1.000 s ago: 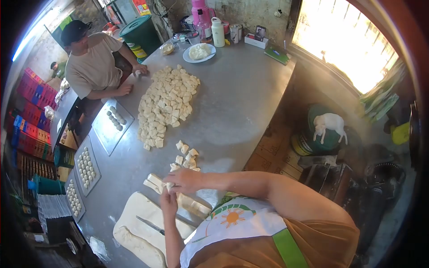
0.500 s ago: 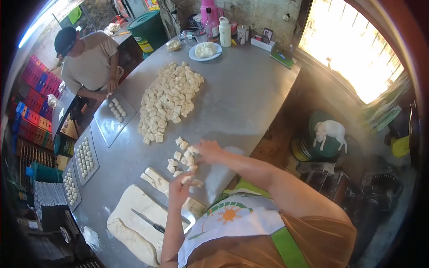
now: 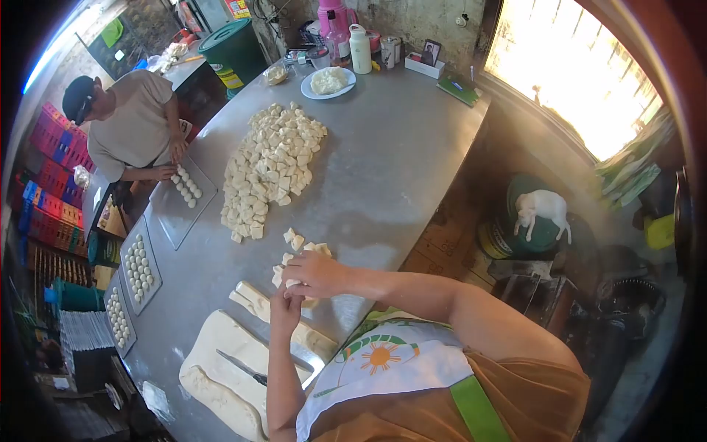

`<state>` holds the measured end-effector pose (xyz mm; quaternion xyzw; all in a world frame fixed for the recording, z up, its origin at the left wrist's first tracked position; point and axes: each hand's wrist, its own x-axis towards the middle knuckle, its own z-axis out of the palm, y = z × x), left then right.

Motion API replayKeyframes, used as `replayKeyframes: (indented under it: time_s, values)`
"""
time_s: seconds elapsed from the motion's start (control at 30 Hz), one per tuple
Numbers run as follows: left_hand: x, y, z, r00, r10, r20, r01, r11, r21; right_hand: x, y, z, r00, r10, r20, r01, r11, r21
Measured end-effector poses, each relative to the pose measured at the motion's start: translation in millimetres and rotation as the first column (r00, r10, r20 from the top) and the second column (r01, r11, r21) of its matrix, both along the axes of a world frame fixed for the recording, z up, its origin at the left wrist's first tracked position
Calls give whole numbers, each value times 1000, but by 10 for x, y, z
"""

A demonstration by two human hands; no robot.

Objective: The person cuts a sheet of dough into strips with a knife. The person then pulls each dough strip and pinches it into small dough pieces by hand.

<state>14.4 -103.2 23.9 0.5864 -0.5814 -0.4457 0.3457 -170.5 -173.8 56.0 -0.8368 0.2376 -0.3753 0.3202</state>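
Observation:
My right hand (image 3: 317, 272) reaches across the small cut dough pieces (image 3: 289, 237), its fingers curled down against my left hand (image 3: 286, 306). A pale piece of dough (image 3: 292, 283) shows between the fingers of both hands; the fingers hide most of it. Below them lie dough strips (image 3: 250, 298), with another strip (image 3: 313, 340) nearer my apron. A large flat dough sheet (image 3: 213, 335) with one thick rolled edge spreads beside my left forearm. On that sheet rests a knife (image 3: 239, 366), its handle partly behind the forearm.
A big heap of dough pieces (image 3: 272, 169) covers the middle of the metal table (image 3: 383, 177). Trays of dough balls (image 3: 138, 269) line the left edge, where a co-worker (image 3: 136, 118) handles more. A plate (image 3: 342, 90), bottle (image 3: 359, 51) and notebook (image 3: 458, 90) stand farther back.
My right hand has moved left over the small pieces and met my left hand, which was apart from it. The co-worker's hands have shifted down along the dough balls.

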Motion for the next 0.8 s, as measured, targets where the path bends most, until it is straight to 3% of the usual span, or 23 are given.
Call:
replayKeyframes:
  time_s: [0.1, 0.13, 0.2, 0.23, 0.33, 0.37, 0.47, 0.5, 0.57, 0.6, 0.63, 0.7, 0.73, 0.8]
  values:
    - [-24, -17, 67, 997, -34, -71, 33, 999, -21, 48, 172, 144, 990, -131, 59, 135, 988, -73]
    - [-80, -17, 48, 997, -64, 51, 63, 998, 9, 46, 151, 110, 989, -132, 60, 136, 988, -75]
    - [-175, 34, 13, 948, -129, 290, 110, 991, 83, 18, 28, -102, 936, -158, -316, 226, 955, 191]
    - [-204, 52, 66, 948, -127, 291, 110, 991, 77, -19, -78, -218, 862, -126, -490, 300, 907, 295]
    - [-255, 267, 318, 956, -281, -82, 267, 952, -147, -295, -286, -680, 758, -229, -611, 437, 874, 214]
    - [-233, 203, 276, 959, -271, -85, 256, 954, -158, -274, -321, -706, 757, -227, -613, 429, 880, 203]
    - [-87, 5, 52, 994, 90, 69, -68, 960, -271, -122, -55, -480, 948, -234, -215, 227, 972, -60]
    - [-99, -91, 107, 994, 90, 66, -68, 958, -280, -56, -44, -370, 948, -237, -215, 227, 971, -70]
    - [-135, -178, 281, 973, 99, 209, 47, 801, -596, 99, 47, -183, 960, 183, -213, -128, 961, 247]
    - [-84, -160, 262, 963, 110, 245, 82, 750, -657, 119, 118, -102, 960, 188, -206, -131, 956, 262]
    - [-31, -140, 244, 952, 128, 279, 116, 693, -712, 114, 74, 16, 988, 128, -89, -102, 964, 247]
    - [210, -183, 68, 993, 2, 120, 34, 955, -296, 89, -12, 169, 988, 5, 153, -39, 973, 226]
    - [256, -178, 13, 999, -28, 18, 28, 999, -45, 68, -7, 150, 988, 7, 155, -43, 973, 226]
    - [-34, -95, -57, 997, 17, 69, -18, 1000, 3, 28, -1, 47, 992, -116, -51, 125, 964, 233]
